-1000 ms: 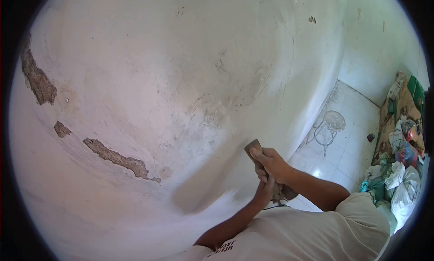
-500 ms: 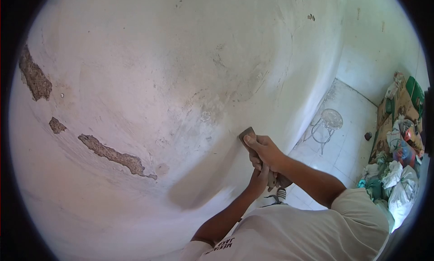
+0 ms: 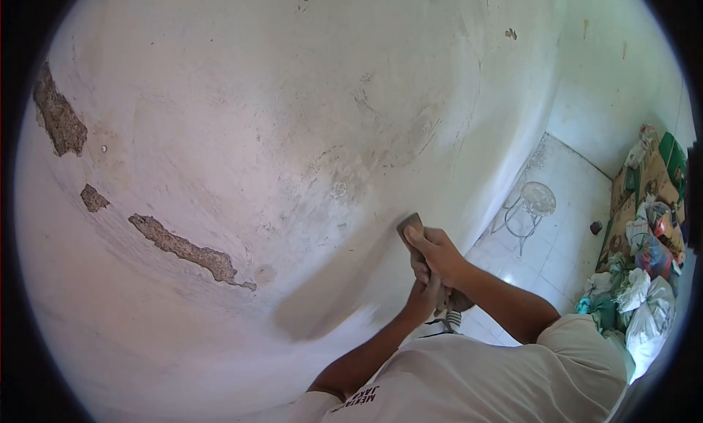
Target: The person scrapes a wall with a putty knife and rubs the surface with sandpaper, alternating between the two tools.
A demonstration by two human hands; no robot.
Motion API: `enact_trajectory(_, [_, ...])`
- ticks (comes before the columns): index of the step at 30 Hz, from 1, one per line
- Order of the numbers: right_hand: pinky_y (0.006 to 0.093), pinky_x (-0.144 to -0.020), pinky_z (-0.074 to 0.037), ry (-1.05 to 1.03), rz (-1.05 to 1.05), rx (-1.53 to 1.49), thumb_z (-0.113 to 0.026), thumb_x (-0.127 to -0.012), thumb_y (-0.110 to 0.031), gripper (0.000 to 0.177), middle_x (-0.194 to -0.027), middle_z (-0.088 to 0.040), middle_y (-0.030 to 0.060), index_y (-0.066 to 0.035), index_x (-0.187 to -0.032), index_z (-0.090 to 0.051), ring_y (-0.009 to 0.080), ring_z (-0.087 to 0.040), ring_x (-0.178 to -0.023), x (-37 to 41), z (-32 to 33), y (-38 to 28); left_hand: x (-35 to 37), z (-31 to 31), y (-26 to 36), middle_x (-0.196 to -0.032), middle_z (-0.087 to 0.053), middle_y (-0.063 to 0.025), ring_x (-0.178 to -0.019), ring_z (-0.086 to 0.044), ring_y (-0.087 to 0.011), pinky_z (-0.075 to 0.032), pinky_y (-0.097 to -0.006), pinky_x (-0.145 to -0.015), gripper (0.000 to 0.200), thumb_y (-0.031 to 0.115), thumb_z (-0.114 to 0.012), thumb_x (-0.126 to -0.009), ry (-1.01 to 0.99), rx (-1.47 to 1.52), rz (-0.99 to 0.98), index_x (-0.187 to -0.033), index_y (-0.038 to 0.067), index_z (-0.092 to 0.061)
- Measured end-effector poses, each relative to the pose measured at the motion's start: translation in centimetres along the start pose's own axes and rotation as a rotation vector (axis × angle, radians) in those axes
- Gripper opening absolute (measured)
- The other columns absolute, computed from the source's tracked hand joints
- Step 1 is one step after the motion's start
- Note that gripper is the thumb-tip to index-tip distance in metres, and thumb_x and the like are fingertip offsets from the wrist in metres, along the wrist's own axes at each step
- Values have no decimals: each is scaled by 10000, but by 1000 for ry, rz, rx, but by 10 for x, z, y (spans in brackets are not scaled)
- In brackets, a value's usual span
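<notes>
My right hand (image 3: 439,256) is closed around a flat, grey-brown block-like tool (image 3: 410,222), its thumb pressed along the upper face. The tool's squared end sticks out past the thumb, close to the white plaster wall (image 3: 220,152). Just below, my left hand (image 3: 422,300) is closed at the lower part of the same tool, against the underside of my right hand. The fingers hide most of the tool's length, so its exact kind cannot be told. A long shadow of the hands and arms falls on the wall to their left.
Plaster has broken away at the left, leaving rough brown patches (image 3: 183,249). Scuffs and grey stains mark the wall's middle. At right, a round-topped metal stool (image 3: 538,198) stands on the tiled floor (image 3: 553,247). Filled plastic bags (image 3: 648,313) and cardboard (image 3: 652,177) pile up along the far right.
Both hands and the tool have shifted slightly right and down relative to the wall. The view has also moved a little. The grip looks the same.
</notes>
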State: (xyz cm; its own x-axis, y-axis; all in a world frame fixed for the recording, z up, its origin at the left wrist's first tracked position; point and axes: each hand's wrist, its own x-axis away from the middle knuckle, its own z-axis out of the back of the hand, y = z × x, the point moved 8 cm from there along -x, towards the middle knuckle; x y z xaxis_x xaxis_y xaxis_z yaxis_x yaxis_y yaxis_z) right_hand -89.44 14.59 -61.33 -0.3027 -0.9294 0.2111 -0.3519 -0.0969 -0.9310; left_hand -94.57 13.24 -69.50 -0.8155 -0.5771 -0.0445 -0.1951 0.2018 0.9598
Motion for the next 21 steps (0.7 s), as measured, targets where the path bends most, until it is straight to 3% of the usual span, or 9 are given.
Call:
enact_trajectory(1, [246, -373, -357, -13, -13, -1, -523, -966, -437, 402, -542, -417, -10, -74, -808, -454, 85, -392, -395, 5, 3, 5, 2, -2, -9, -718, -539, -56, -506, -562, -148, -388, -252, -370, 386, 397, -338, -1035, 60, -67, -112, -912, 56, -473])
enact_trajectory(3, [246, -373, -357, -37, 17, 26, -524, -967, -432, 401, -548, -408, -14, -73, -805, -453, 83, -389, -399, 3, -1, -3, -1, -3, 2, -717, -539, -56, -505, -562, -147, -389, -249, -370, 379, 398, -342, -1034, 59, -70, -125, -926, 59, -472])
enact_trajectory(6, [244, -370, -355, -46, 87, 58, -523, -967, -433, 407, -550, -400, -18, -69, -799, -452, 81, -387, -401, -6, -12, -25, -15, 3, 13, -729, -546, -57, -504, -561, -146, -394, -249, -375, 375, 410, -354, -1029, -141, 90, 113, -969, 60, -476])
enact_trajectory(9, [243, -368, -352, -33, 61, 24, -521, -966, -440, 416, -542, -410, -12, -68, -793, -454, 81, -398, -399, 0, -12, -26, -1, -4, 25, -733, -550, -66, -503, -560, -150, -390, -252, -368, 415, 434, -346, -1025, -30, 55, 109, -944, 51, -485])
enact_trajectory(11, [242, -369, -350, -20, 13, 22, -522, -965, -443, 416, -541, -412, -11, -68, -795, -455, 82, -398, -398, 9, -3, -8, 6, -11, 23, -725, -542, -69, -503, -562, -155, -384, -253, -361, 434, 446, -340, -1023, 74, -82, -118, -922, 48, -480])
enact_trajectory(13, [240, -377, -355, -39, 27, 55, -527, -963, -442, 416, -539, -400, -15, -76, -782, -445, 85, -391, -406, 3, -2, -10, 0, -7, 17, -724, -538, -70, -503, -562, -159, -381, -256, -358, 442, 448, -332, -1025, 63, -97, -132, -916, 45, -478])
enact_trajectory(16, [242, -380, -357, -23, 55, 67, -527, -963, -443, 421, -535, -392, -17, -78, -769, -444, 89, -389, -407, -7, -6, -28, -22, -1, 9, -731, -533, -68, -498, -555, -171, -396, -265, -377, 441, 437, -317, -1030, -136, 117, 135, -952, 36, -481])
enact_trajectory(21, [252, -386, -360, -23, 14, -3, -531, -962, -442, 412, -533, -395, -12, -85, -774, -450, 92, -396, -407, 2, 5, -8, -2, -15, 5, -732, -530, -67, -488, -547, -167, -394, -262, -370, 437, 441, -324, -1028, -25, 31, 35, -942, 42, -479])
